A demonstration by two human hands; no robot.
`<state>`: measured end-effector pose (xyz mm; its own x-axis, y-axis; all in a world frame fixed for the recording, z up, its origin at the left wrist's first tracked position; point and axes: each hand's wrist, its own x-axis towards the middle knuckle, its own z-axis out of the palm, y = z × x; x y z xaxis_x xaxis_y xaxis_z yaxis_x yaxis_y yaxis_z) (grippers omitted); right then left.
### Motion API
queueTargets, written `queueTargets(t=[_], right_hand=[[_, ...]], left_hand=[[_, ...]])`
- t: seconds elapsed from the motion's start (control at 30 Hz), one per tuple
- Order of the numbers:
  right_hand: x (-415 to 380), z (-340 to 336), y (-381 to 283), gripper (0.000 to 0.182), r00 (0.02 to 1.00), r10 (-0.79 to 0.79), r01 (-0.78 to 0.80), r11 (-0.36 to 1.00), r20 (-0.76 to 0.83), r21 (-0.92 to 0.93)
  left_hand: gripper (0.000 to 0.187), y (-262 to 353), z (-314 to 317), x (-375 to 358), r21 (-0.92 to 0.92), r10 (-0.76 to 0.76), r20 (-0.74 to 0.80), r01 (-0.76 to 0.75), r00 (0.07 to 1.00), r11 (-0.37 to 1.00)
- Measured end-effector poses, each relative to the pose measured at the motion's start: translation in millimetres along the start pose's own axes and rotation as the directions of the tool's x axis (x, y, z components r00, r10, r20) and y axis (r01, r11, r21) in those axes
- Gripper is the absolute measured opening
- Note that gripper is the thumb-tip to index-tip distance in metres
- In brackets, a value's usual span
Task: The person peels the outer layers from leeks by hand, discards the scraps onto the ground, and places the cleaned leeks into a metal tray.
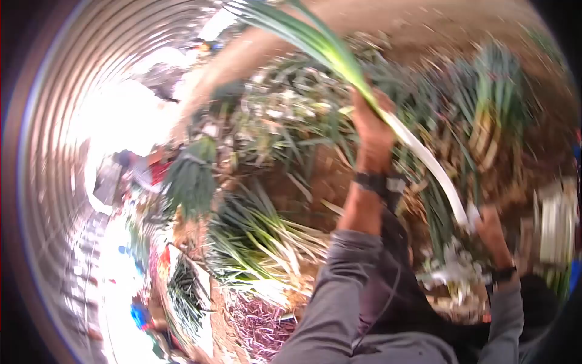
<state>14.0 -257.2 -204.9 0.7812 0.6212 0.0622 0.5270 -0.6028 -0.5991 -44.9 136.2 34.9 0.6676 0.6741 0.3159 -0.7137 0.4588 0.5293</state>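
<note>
A long leek (424,156) slants across the upper right of the head view, its green leaves at the upper left and its white shank bending down to the right. My left hand (373,124) is closed around it where green turns to white. At the root end, my right hand (492,227) is closed, with the white tip and a pale scrap at its fingers; motion blur hides the exact grip. Below my right hand lies a heap of white trimmings (456,267). Left of my forearm, a pile of loose leeks (267,233) rests with roots toward me.
A tied bundle of leeks (494,91) stands at the upper right. Leaf scraps (285,103) cover the ground ahead. Purple-red stalks (260,324) lie at the lower left, near more green bundles (189,182). Pale cut stalks (556,221) are stacked at the right edge. Other people appear blurred at left.
</note>
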Motion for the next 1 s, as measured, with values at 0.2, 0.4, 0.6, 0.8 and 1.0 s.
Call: queueTargets(t=[0.2, 0.4, 0.6, 0.8, 1.0], right_hand=[[24.9, -56.0, -88.4, 0.048, 0.991, -0.059, 0.131, 0.657, -0.122, 0.743], [4.8, -54.6, -144.8, 0.03, 0.987, -0.146, 0.134, 0.978, 0.069, 0.159], [-52.9, 17.7, 18.7, 0.022, 0.977, -0.054, 0.04, 0.997, 0.207, 0.073], [2.9, 5.8, -42.0, 0.069, 0.943, -0.313, -0.061, 0.164, 0.111, 0.985], [105.1, -112.0, -171.3, 0.073, 0.938, 0.256, 0.316, -0.345, -0.236, 0.884]], left_hand=[[0.049, -1.5, 16.7, -12.5, -0.005, -0.021, -0.045, 0.021, 0.999, 1.0], [0.04, -5.1, 16.8, -12.7, 0.004, 0.039, -0.172, -0.039, 0.984, 0.999], [0.035, 8.2, 11.1, -4.7, 0.074, 0.135, -0.314, -0.117, 0.94, 0.99], [0.031, -9.5, 21.4, -19.2, -0.06, -0.021, -0.279, 0.004, 0.96, 0.998], [0.026, -50.5, 58.4, -58.9, -0.116, -0.403, -0.093, 0.392, 0.911, 0.913]])
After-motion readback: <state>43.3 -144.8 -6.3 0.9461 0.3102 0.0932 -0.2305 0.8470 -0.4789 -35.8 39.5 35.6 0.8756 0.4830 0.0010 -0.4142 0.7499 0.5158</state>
